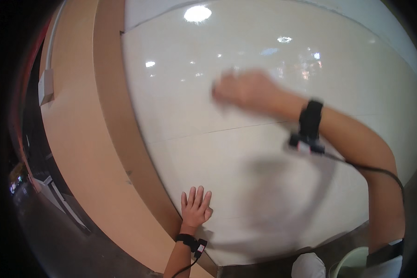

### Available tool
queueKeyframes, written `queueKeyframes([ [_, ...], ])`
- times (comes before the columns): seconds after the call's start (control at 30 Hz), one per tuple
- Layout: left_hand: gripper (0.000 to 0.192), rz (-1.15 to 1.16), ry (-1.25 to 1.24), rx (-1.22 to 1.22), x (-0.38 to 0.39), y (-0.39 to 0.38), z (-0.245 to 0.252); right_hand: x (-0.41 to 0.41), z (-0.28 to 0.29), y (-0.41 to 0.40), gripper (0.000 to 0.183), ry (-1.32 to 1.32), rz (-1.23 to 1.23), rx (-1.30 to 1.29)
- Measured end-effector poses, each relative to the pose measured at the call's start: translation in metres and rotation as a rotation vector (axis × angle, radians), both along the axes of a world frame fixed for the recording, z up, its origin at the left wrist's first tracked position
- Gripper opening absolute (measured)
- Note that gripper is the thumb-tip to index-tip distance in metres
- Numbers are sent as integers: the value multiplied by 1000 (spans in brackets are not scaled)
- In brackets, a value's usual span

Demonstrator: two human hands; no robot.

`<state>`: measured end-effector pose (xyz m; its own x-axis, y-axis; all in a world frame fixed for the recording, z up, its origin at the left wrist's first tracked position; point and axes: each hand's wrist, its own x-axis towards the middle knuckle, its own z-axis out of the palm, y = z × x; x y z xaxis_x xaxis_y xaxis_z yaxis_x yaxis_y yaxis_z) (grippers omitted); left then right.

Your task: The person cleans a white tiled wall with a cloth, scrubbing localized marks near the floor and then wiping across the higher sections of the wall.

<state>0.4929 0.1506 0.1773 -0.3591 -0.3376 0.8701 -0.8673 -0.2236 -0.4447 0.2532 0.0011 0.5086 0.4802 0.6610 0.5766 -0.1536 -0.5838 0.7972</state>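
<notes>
My left hand point(195, 212) lies palm down against a glossy, pale tiled surface point(215, 163), near its left edge. Its fingers are spread and it holds nothing. Higher up, my right hand point(246, 88) is curled over the same tiles and blurred by motion. A small dark spot shows at its fingertips, but I cannot tell whether it is something held. Both wrists wear a black strap point(311, 118) with a small device and a cable. The right arm casts a soft shadow on the tiles below it.
A tan wall point(73, 104) with a darker border runs along the left of the tiles. It carries a white electrical box point(46, 87) with a conduit. At the lower right stands a pale green bucket point(351, 259), beside a rounded white thing point(308, 267). The floor point(250, 272) is dark.
</notes>
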Motion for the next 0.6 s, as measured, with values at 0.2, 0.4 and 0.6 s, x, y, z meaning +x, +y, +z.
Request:
queueKeyframes([
  [0.2,52,-20,40,-17,-6,-9,0,-13,90,21,15,-414,62,369],
  [0.4,54,26,68,30,6,2,-11,76,-87,27,8,166,141,9],
  [0.6,57,28,83,39,7,7,-6,64,-19,25,7,68,151,-29],
])
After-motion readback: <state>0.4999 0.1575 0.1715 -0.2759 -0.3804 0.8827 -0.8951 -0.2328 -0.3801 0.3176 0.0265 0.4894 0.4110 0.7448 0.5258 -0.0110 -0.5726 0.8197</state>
